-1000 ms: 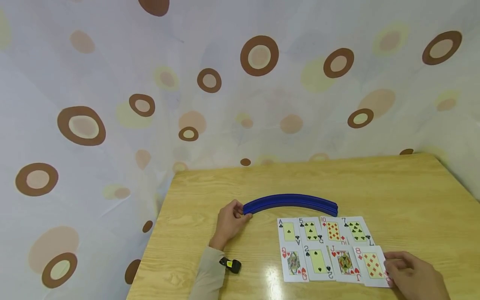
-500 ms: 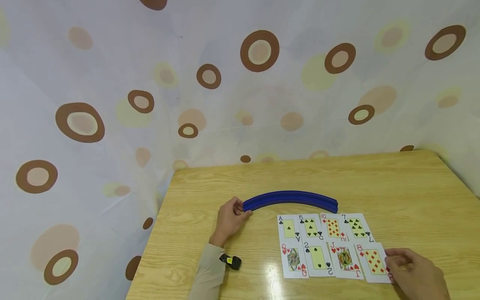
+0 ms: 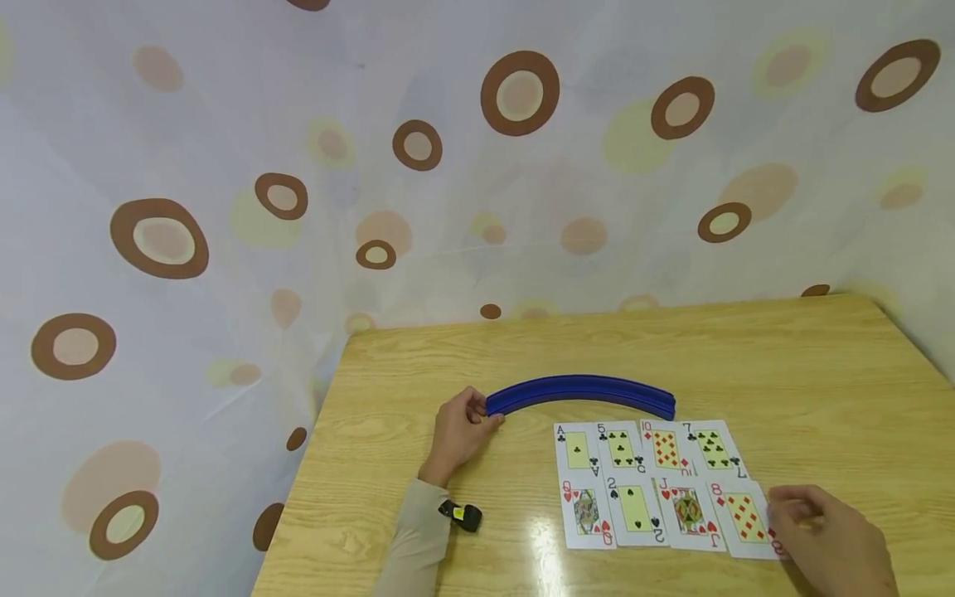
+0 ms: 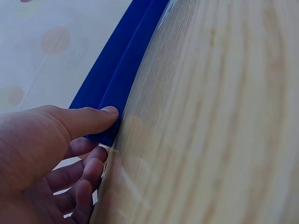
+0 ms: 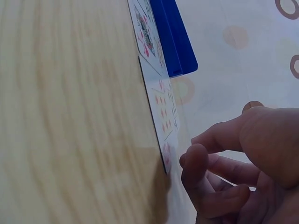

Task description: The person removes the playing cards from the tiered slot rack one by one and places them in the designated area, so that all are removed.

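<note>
My left hand (image 3: 457, 429) pinches the left end of a curved blue playing card holder (image 3: 582, 386); in the left wrist view its thumb lies on the front face. Face-up playing cards lie in two overlapping rows in front of the holder. The eight of diamonds (image 3: 744, 516) is at the right end of the near row, beside the jack of hearts (image 3: 686, 507). At its right edge is my right hand (image 3: 834, 539), fingers loosely bent. In the right wrist view those fingertips appear just off the card, which lies flat, and nothing shows between them.
The back row runs from the ace of clubs (image 3: 576, 450) to the seven of clubs (image 3: 712, 448). A wooden table (image 3: 418, 373) carries everything. Behind and to the left hangs a pale patterned sheet (image 3: 440, 199). A black strap device (image 3: 462, 516) sits on the left wrist.
The right hand has shifted the eight of diamonds slightly right, off the jack's edge, then let it go. The left hand has stayed on the card holder. The head view has tilted slightly.
</note>
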The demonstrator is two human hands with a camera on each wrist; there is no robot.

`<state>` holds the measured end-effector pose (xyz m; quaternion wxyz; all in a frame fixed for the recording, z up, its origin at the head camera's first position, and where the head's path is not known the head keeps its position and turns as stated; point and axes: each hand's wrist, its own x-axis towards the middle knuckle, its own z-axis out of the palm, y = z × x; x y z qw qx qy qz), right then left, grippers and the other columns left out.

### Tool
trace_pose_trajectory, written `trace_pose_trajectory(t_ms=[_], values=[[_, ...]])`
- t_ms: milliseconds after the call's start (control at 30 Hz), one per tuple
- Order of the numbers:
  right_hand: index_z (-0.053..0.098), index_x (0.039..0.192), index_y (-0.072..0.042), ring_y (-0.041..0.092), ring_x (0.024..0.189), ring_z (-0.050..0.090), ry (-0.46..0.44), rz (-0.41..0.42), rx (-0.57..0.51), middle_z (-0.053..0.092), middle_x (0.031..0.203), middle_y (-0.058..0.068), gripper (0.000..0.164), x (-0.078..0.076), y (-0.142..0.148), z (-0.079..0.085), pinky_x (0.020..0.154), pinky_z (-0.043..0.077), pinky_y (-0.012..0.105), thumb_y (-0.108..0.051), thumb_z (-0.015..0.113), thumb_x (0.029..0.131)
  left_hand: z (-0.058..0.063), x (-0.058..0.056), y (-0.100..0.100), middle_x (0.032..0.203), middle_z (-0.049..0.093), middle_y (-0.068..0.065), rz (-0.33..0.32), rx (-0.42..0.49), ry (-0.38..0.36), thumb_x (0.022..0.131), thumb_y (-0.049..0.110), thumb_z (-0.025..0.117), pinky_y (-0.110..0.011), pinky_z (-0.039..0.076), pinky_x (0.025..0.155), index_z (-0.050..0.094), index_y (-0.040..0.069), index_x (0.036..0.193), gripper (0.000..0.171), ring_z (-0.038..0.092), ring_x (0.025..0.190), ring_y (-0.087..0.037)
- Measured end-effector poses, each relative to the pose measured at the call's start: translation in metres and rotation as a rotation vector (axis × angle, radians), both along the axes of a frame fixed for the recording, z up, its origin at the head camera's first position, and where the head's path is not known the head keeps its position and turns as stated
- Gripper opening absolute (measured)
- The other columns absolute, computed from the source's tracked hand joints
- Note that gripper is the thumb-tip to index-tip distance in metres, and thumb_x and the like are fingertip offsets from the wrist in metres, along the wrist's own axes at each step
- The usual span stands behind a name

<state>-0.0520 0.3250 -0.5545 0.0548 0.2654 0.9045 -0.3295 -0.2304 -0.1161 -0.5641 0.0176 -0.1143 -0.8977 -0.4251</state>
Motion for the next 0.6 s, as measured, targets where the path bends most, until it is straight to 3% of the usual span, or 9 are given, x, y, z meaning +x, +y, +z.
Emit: trace_pose_trajectory(t_ms=[167,300,467,533,600], values=[[0.071,0.131,-0.002,0.011,0.074,0.063,0.092,0.009,-0.009,0.078,0.108,0.017,0.039,-0.003,-0.010,0.007,0.062,0.042,0.024,-0.032,0.066,0.106,-0.001,0.003,0.000,0.098,0.072,-0.009,0.000,0.013,-0.021,0.093,0.019,0.088,-0.020,0.049,0.075,0.069,0.005,0.109,0.029,0.060,0.083,-0.011],[0.072,0.131,-0.004,0.001,0.070,0.058,0.203,0.068,-0.019,0.077,0.112,0.018,0.034,-0.010,-0.026,0.014,0.059,0.044,0.023,-0.029,0.067,0.108,-0.001,0.007,0.000,0.112,0.067,-0.010,-0.027,0.006,-0.055,0.094,0.024,0.088,-0.024,0.046,0.081,0.065,0.007,0.127,0.044,0.056,0.090,-0.016],[0.069,0.136,-0.006,-0.022,0.084,0.052,0.476,0.222,-0.021,0.073,0.129,0.022,0.036,-0.025,-0.048,0.022,0.062,0.051,0.017,-0.019,0.076,0.104,0.000,0.011,0.005,0.140,0.057,-0.017,-0.065,-0.018,-0.032,0.098,0.031,0.084,-0.042,0.053,0.098,0.051,0.006,0.151,0.067,0.059,0.113,-0.028],[0.066,0.142,-0.006,-0.014,0.094,0.059,0.596,0.283,0.008,0.069,0.136,0.023,0.047,-0.035,-0.055,0.025,0.068,0.053,0.018,-0.016,0.081,0.099,0.002,0.014,0.007,0.148,0.053,-0.020,-0.071,-0.073,0.028,0.100,0.033,0.082,-0.053,0.051,0.108,0.048,0.004,0.155,0.071,0.057,0.127,-0.035],[0.060,0.151,-0.005,0.009,0.113,0.067,0.684,0.339,0.032,0.063,0.144,0.026,0.062,-0.047,-0.060,0.029,0.083,0.059,0.033,-0.014,0.085,0.095,0.006,0.016,0.010,0.155,0.050,-0.022,-0.073,-0.148,0.105,0.100,0.037,0.081,-0.062,0.046,0.115,0.047,0.004,0.158,0.075,0.051,0.140,-0.041]])
